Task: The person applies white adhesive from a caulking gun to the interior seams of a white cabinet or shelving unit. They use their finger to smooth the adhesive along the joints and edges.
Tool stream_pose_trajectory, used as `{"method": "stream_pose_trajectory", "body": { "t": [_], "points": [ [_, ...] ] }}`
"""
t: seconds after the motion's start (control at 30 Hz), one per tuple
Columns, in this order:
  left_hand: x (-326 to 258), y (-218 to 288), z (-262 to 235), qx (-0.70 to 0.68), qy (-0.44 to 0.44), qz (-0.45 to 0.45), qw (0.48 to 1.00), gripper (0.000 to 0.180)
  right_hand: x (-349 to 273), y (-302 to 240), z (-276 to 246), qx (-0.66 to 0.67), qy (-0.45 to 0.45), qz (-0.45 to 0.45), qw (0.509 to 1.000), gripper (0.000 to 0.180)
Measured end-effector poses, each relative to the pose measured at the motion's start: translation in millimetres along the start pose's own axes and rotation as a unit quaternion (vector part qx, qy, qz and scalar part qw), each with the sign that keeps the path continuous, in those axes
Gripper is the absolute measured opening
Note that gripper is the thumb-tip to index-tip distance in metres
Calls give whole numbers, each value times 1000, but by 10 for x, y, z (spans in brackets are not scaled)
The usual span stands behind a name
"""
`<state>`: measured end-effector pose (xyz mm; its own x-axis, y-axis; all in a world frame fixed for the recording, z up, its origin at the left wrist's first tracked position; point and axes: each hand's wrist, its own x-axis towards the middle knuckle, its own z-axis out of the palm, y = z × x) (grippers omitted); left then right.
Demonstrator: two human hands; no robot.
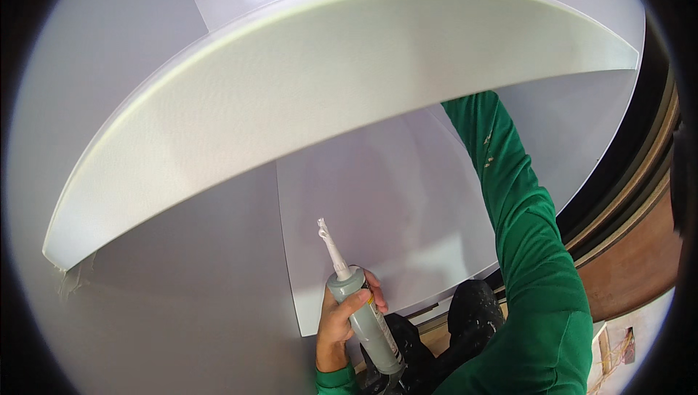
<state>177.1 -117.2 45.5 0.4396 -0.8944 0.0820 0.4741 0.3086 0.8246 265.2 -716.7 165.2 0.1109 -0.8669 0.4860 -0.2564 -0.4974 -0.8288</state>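
My left hand (349,315), low in the middle, is wrapped around a grey sealant cartridge (373,340). Its white tapered nozzle (332,250) points up and slightly left, with a whitish blob at the tip. Above spans a long pale curved shelf-like panel (305,104), fixed against the lilac-grey walls. My right arm (520,206), in a green sleeve with pale smears, reaches up behind the panel's lower edge. That edge hides my right hand, so its fingers and anything in them cannot be seen. Stringy whitish residue (67,284) clings beneath the panel's left end.
A smooth lilac-grey panel (378,199) with a visible seam stands behind the cartridge. My dark, paint-spotted trouser knees (472,311) show below. To the right are curved dark and tan edges (632,213) and a brown surface (629,271); thin wires (620,351) lie at lower right.
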Motion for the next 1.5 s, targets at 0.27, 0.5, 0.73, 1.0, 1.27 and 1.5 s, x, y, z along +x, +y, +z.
{"method": "stream_pose_trajectory", "body": {
  "t": [0.27,0.5,0.73,1.0,1.27,1.5],
  "points": [
    [-11,18,13,5,7,-7,1000,29,-59,-62,93,16,-5,-11,1000,48],
    [2,42,50,51,40,-22,998,37,-245,-523,387,69,-33,-55,996,48],
    [-15,83,74,70,55,-29,996,35,-693,-1271,453,164,-123,-109,973,48],
    [-18,-9,4,34,14,8,999,29,-1841,-1975,-142,309,-366,-105,872,48],
    [-19,49,38,66,22,28,997,26,-3515,-1165,-1540,385,-530,73,752,56],
    [-512,-82,862,242,118,121,955,27,-4163,-999,-2847,438,-528,38,726,63]
  ]
}}
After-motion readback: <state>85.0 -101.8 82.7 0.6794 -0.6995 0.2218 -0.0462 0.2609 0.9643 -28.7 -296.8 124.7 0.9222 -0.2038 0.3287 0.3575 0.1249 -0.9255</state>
